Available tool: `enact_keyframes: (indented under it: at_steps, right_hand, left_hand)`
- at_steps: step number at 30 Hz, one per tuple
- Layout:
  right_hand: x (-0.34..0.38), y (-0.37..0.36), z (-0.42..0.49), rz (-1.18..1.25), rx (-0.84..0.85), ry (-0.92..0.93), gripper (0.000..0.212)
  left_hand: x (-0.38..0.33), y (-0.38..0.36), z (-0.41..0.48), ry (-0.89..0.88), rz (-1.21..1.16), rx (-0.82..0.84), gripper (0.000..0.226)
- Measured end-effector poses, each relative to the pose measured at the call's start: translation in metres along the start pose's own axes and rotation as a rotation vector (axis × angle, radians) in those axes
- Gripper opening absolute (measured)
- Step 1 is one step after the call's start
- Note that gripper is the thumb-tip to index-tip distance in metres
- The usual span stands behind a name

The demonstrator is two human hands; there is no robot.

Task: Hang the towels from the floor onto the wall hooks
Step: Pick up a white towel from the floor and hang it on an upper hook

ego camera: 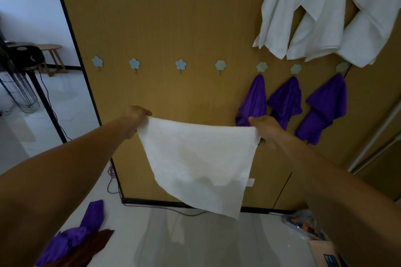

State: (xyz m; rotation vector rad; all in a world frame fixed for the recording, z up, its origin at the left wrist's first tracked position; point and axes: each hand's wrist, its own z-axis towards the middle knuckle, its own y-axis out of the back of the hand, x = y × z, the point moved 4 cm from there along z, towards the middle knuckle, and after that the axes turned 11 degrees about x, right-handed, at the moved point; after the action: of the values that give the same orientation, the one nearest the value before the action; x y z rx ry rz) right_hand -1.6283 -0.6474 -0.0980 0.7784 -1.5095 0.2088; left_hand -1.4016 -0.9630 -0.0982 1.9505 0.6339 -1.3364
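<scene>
While the left hand [135,118] and right hand [265,129] each pinched an upper corner, the soft white towel [195,158] hung spread at frame centre, a slack rectangle before the wooden panel [173,17], below flower-shaped hooks [180,65]; plush purple towels [253,102] draped at right.

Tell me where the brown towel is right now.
In the head view, the brown towel lies on the floor at the bottom left, against the right side of the purple towel heaped there.
</scene>
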Motion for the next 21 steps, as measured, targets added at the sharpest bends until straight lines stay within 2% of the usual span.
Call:
enact_keyframes:
  at_steps: [4,8,11,14,16,19,21]
  right_hand:
    - [0.004,0.002,0.001,-0.159,-0.064,0.038,0.035]
    - [0.005,-0.003,-0.003,-0.251,0.128,0.006,0.035]
    - [0.003,-0.003,-0.004,-0.272,0.237,-0.016,0.037]
    - [0.005,-0.002,-0.005,-0.388,0.296,0.006,0.07]
    - [0.007,-0.004,-0.006,-0.466,0.374,0.017,0.08]
    - [0.005,-0.001,-0.004,-0.512,0.385,0.046,0.079]
    - [0.004,0.001,-0.003,-0.502,0.359,0.106,0.065]
  left_hand:
    - [-0.003,-0.006,-0.003,0.016,0.042,0.045,0.027]
    - [-0.008,-0.011,-0.002,0.024,0.072,0.04,0.033]
    - [-0.011,-0.012,-0.004,0.023,0.105,0.075,0.027]
    - [-0.011,-0.011,-0.013,0.021,0.123,0.236,0.014]
    - [-0.012,-0.012,-0.018,0.015,0.207,0.378,0.012]
    - [-0.01,-0.012,-0.018,-0.001,0.374,0.49,0.03]
    - [-0.007,-0.012,-0.021,-0.007,0.438,0.541,0.036]
